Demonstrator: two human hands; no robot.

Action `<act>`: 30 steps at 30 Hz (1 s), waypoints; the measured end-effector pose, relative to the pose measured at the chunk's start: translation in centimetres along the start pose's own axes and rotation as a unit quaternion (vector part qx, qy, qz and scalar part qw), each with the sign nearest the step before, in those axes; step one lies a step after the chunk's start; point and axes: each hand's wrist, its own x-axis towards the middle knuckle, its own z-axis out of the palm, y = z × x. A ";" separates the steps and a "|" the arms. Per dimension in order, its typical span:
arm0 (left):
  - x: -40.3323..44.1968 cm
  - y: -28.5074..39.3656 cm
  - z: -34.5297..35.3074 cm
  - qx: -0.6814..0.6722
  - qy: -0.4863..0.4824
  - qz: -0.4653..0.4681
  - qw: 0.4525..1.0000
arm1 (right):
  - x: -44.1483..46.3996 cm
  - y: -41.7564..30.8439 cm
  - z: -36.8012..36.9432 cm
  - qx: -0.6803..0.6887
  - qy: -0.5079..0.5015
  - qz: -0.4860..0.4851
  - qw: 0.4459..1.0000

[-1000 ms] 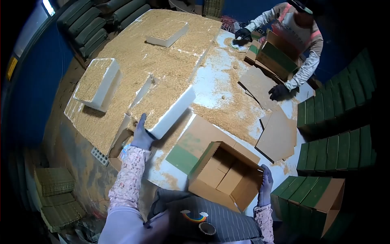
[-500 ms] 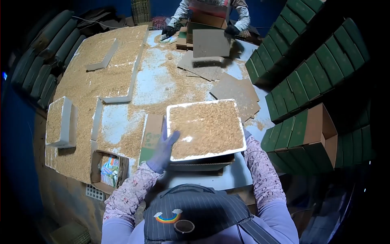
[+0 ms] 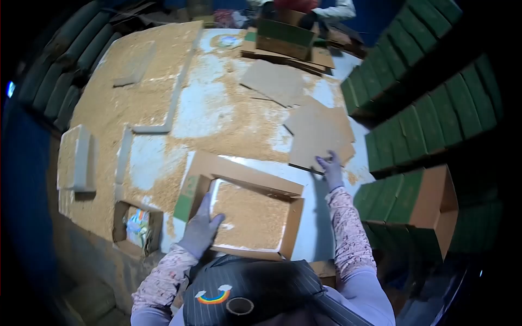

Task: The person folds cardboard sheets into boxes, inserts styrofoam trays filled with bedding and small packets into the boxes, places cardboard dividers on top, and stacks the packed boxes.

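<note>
A white foam tray (image 3: 251, 214) filled with golden-brown shavings sits inside an open cardboard box (image 3: 247, 173) with a green flap at its left. My left hand (image 3: 200, 231), in a pale purple glove, rests at the left side of the tray and box. Its fingers are stretched out and the thumb is apart. My right hand (image 3: 331, 171), gloved alike, is at the near right edge of some loose flat cardboard sheets (image 3: 315, 133). Its fingers are spread, with the tips over or at the sheet; I cannot tell whether they touch it.
Shavings-covered foam blocks (image 3: 141, 108) fill the table's left. A small carton (image 3: 137, 225) holds colourful packets. Green boxes (image 3: 429, 119) are stacked at right, with one open box (image 3: 435, 209). Across the table, a person's sleeve (image 3: 336, 10) shows behind another carton (image 3: 285, 39).
The tray has gone down into the cardboard box. My right hand has left the tray and moved to the cardboard sheets. The other person's flat sheet is out of their hand.
</note>
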 end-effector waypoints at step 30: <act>-1.2 -25.4 -12.1 0.167 0.252 -0.072 0.950 | -15.5 -1.6 -8.7 0.181 0.089 -0.059 0.978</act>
